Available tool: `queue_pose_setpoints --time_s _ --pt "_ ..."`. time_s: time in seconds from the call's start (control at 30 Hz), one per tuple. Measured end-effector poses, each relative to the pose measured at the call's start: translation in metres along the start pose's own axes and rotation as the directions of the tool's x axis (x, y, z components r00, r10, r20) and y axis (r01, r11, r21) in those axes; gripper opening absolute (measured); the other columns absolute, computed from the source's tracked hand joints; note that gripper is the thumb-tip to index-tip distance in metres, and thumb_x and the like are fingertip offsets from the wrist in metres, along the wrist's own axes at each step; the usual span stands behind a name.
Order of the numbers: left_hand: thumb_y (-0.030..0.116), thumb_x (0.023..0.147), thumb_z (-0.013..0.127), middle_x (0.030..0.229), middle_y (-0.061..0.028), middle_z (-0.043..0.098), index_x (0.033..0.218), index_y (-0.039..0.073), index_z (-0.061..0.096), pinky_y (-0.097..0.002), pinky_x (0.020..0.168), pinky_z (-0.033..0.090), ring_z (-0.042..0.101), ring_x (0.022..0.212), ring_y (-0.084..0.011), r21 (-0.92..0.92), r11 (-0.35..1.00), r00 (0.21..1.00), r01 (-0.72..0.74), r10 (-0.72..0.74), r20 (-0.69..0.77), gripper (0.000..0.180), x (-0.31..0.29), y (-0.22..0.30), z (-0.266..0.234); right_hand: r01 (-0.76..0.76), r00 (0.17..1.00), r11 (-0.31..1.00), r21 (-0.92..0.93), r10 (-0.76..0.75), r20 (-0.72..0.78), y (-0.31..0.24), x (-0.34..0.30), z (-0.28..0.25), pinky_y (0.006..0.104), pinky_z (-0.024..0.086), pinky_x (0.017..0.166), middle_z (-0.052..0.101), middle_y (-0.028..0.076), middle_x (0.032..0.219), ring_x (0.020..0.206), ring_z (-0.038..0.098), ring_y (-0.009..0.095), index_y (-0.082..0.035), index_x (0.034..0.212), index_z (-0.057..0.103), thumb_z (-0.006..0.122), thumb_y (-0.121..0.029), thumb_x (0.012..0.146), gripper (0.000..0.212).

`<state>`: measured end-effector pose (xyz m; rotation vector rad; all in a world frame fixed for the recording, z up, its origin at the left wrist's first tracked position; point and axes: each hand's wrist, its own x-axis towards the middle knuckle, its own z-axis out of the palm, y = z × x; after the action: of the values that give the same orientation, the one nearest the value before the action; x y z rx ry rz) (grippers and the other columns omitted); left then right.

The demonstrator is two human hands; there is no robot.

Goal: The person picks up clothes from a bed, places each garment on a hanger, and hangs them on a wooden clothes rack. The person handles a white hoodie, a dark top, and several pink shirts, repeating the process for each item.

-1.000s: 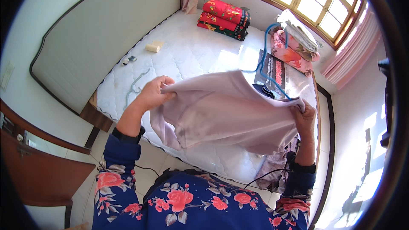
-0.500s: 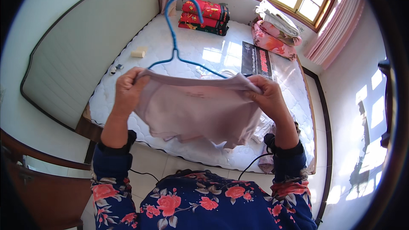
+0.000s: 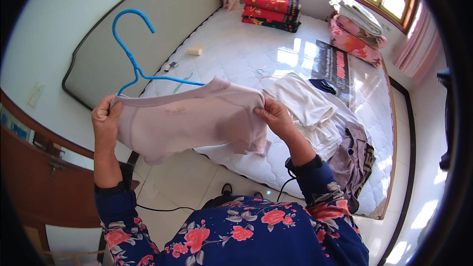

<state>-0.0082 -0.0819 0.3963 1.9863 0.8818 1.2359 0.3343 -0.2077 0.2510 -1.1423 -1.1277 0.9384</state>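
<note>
A pale pink garment (image 3: 182,125), which looks like underpants with a wide waistband, is stretched out in the air before me. My left hand (image 3: 104,112) pinches its band at the left end, thumb on the near side. At the other end of the band, my right hand (image 3: 277,116) grips the edge between thumb and fingers. A blue hanger (image 3: 132,61) rises out of the band with its hook up and to the left. The hanger's lower part is hidden inside the garment.
Beyond my hands lies a bed with a white mattress (image 3: 217,44). White clothes (image 3: 300,101) and a checked garment (image 3: 349,160) lie on its right side. Folded red quilts (image 3: 271,7) and a stack of blankets (image 3: 354,29) sit at the back. A brown door (image 3: 44,177) stands at left.
Both hands have moved left with the garment and hanger, and the hook has swung left. The view has shifted, so more clothes on the bed now show.
</note>
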Motion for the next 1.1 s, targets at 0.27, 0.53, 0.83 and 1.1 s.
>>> queue_pose_setpoints --time_s 0.27,0.53,0.83,1.1 --pt "0.018 0.079 0.061 0.071 0.0038 0.054 0.084 0.001 0.058 -0.0175 0.060 0.037 0.045 0.065 -0.0035 0.037 0.972 0.960 0.233 -0.224 -0.166 0.018 -0.082 0.028 -0.050 -0.192 0.924 0.937 0.292 0.073 0.374 -0.009 0.006 0.024 0.0205 0.041 0.070 0.056 -0.003 0.082 0.076 0.049 0.005 -0.004 0.098 0.058 0.055 -0.025 0.083 0.025" --pt "0.018 0.077 0.063 0.070 0.0028 0.054 0.083 0.000 0.059 -0.0173 0.056 0.038 0.046 0.062 -0.0038 0.125 0.930 0.900 0.345 -0.289 -0.326 0.019 -0.158 0.062 -0.093 -0.042 0.838 0.982 0.181 -0.064 0.542 -0.002 -0.002 0.093 0.0192 0.040 0.065 0.054 -0.004 0.074 0.070 0.046 0.004 -0.001 0.091 0.059 0.054 -0.023 0.084 0.024" --pt "0.006 0.076 0.060 0.069 0.0023 0.054 0.082 -0.003 0.059 -0.0187 0.055 0.037 0.044 0.062 -0.0045 0.587 0.732 0.920 0.346 -0.142 -0.365 0.011 -0.250 0.098 -0.135 0.087 0.842 0.985 0.149 -0.153 0.518 -0.038 -0.015 0.166 0.0162 0.032 0.053 0.043 -0.009 0.063 0.060 0.035 0.001 -0.004 0.074 0.052 0.046 -0.022 0.088 0.024" --pt "0.010 0.078 0.060 0.074 0.0023 0.055 0.089 -0.002 0.059 -0.0180 0.062 0.039 0.047 0.067 -0.0043 0.165 0.931 0.729 0.325 -0.135 -0.671 0.016 -0.365 0.126 -0.199 0.499 0.725 0.866 0.037 -0.441 0.529 -0.093 -0.066 0.277 0.0245 0.040 0.063 0.055 0.004 0.091 0.073 0.047 0.013 -0.004 0.102 0.055 0.062 -0.028 0.076 0.035"
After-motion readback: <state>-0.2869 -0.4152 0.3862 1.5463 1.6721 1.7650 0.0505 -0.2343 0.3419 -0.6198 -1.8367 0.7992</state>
